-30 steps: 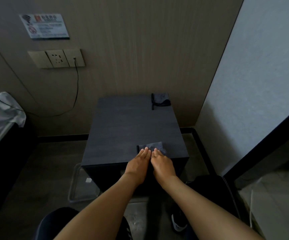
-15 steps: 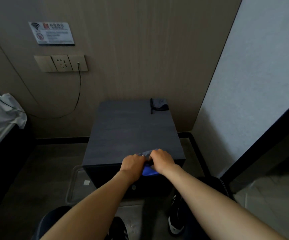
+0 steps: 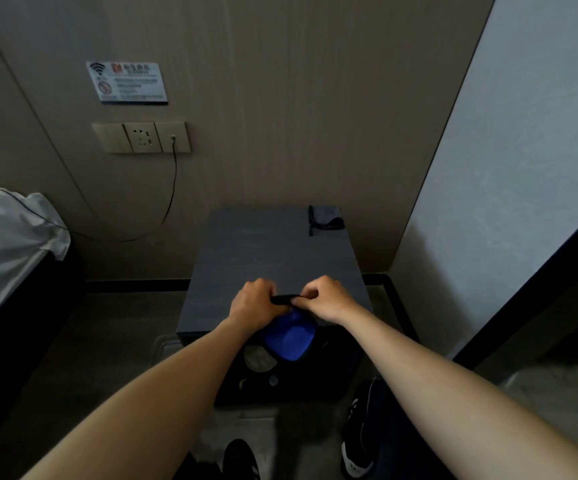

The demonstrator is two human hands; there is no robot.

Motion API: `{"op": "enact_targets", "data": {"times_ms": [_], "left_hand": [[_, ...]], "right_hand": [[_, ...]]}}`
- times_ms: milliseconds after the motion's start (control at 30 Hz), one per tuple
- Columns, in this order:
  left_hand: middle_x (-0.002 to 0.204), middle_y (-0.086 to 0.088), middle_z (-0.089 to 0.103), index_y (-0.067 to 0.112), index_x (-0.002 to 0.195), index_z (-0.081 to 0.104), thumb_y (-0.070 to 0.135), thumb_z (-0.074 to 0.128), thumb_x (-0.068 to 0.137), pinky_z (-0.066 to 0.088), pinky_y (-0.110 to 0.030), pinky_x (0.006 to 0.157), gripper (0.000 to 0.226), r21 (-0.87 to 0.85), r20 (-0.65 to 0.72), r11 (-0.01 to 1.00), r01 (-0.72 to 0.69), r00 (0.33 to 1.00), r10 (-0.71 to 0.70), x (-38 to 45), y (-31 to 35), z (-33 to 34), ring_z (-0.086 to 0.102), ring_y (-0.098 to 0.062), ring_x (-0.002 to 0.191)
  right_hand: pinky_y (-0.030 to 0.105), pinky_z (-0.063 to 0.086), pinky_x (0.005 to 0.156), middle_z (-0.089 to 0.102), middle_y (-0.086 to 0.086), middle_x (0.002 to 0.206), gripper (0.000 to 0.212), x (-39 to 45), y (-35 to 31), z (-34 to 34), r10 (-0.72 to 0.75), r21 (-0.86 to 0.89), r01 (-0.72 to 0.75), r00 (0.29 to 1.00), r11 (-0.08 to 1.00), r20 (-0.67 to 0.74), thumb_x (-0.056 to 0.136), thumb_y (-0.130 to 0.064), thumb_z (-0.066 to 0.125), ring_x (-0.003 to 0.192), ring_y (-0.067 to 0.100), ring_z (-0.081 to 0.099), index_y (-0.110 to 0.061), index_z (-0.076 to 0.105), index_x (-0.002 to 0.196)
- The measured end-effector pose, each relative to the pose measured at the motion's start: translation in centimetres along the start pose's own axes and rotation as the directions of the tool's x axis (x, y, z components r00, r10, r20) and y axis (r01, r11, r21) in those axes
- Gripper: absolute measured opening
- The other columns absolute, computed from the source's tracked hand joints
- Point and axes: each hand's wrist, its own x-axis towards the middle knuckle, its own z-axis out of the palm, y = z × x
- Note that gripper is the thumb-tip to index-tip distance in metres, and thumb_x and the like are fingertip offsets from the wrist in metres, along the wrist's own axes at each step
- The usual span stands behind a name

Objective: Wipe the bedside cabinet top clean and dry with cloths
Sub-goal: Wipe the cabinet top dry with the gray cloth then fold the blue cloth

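The dark grey bedside cabinet top (image 3: 266, 258) stands against the wall. Both fists hold a blue cloth (image 3: 289, 336) above the cabinet's front edge. My left hand (image 3: 254, 301) grips its left end and my right hand (image 3: 325, 297) grips its right end, with a dark edge stretched between them. The blue part hangs below my hands in front of the cabinet. A second, grey cloth (image 3: 327, 218) lies crumpled at the back right corner of the top.
A bed with white sheets (image 3: 6, 244) is at the left. A black cable (image 3: 173, 188) hangs from the wall sockets (image 3: 142, 137). A pale wall (image 3: 488, 202) closes the right side. My shoes (image 3: 358, 431) are on the floor below.
My hands closed on the cloth at the front of the top, lifted it off the surface and pulled slightly apart. The blue side now hangs down in front.
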Motion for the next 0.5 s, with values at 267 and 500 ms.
{"op": "enact_targets", "data": {"times_ms": [267, 500], "left_hand": [[0.087, -0.010, 0.065, 0.008, 0.089, 0.059, 0.025, 0.076, 0.078, 0.046, -0.033, 0.066, 0.027, -0.375, 0.242, 0.919, 0.118, 0.970, -0.026, 0.5, 1.3, -1.9, 0.062, -0.023, 0.079], [0.056, -0.006, 0.041, 0.010, 0.052, 0.032, -0.009, 0.030, 0.055, 0.031, -0.026, 0.049, 0.019, -0.760, 0.279, 0.563, 0.324, 0.946, -0.168, -0.1, 2.4, -3.3, 0.037, -0.022, 0.056]], "right_hand": [[0.038, 0.047, 0.085, 0.054, 0.004, 0.119, 0.058, 0.5, -2.2, 0.6, 0.273, 0.375, -0.302, 0.953, 0.877, 0.129, 0.084, -0.059, 0.065, 0.105, 0.023, 0.055, -0.017, 0.044, 0.119], [0.030, 0.043, 0.066, 0.053, 0.007, 0.112, 0.053, 1.5, -1.6, 1.4, 0.171, 0.273, -0.106, 0.959, 0.956, -0.226, 0.070, -0.038, 0.084, 0.094, 0.022, 0.056, -0.020, 0.045, 0.099]]}}
